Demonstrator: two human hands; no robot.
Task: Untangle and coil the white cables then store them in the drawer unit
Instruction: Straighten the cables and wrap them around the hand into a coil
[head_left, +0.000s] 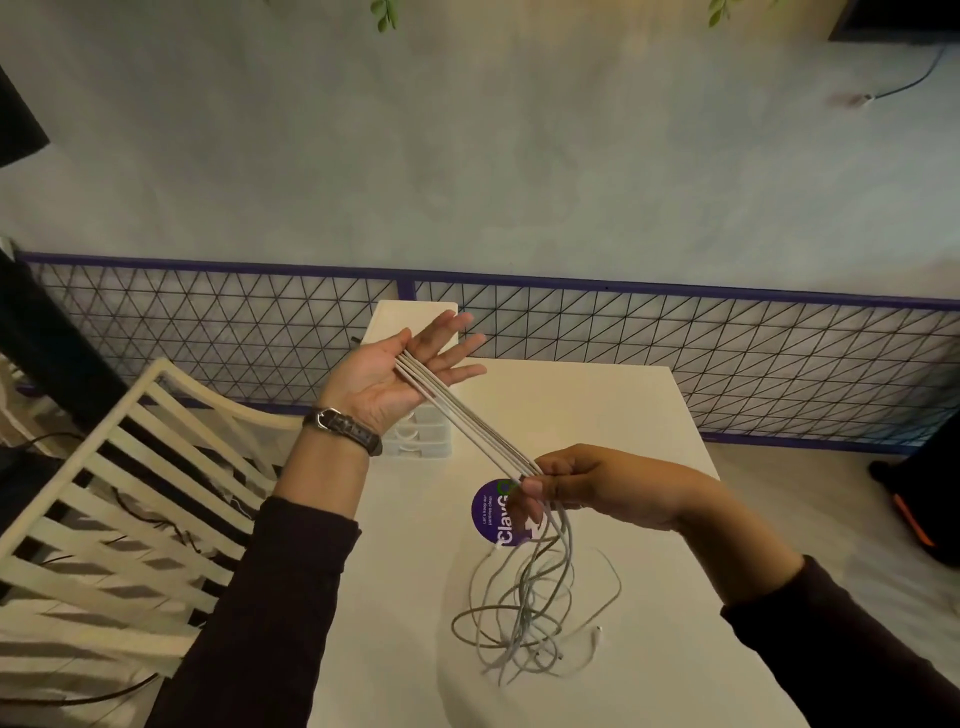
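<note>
Several strands of the white cables (467, 422) stretch taut between our two hands, running from far left down to near right above the tabletop (613, 410). Our left hand (387, 376) is raised palm up with its fingers straight and spread, so its grip is wide. The strands lie across the palm near the base of the thumb, and we cannot tell whether they loop round the back of the hand. A dark watch (347, 429) sits on that wrist. Our right hand (592, 486) is lower and nearer, its grip closed on the strands, thumb and curled fingers pinching them together. Below this pinch the rest of the cables hang in a loose tangle (524, 618) whose loops rest on the tabletop. A round purple sticker (488, 512) lies flat on the tabletop just left of the right hand, partly behind its fingertips. The white drawer unit (418, 441) stands at the far left edge of the tabletop, mostly hidden behind our left hand and wrist. A cream slatted chair (130, 467) stands left of the tabletop; a purple-framed wire fence (675, 343) runs along the far side.
</note>
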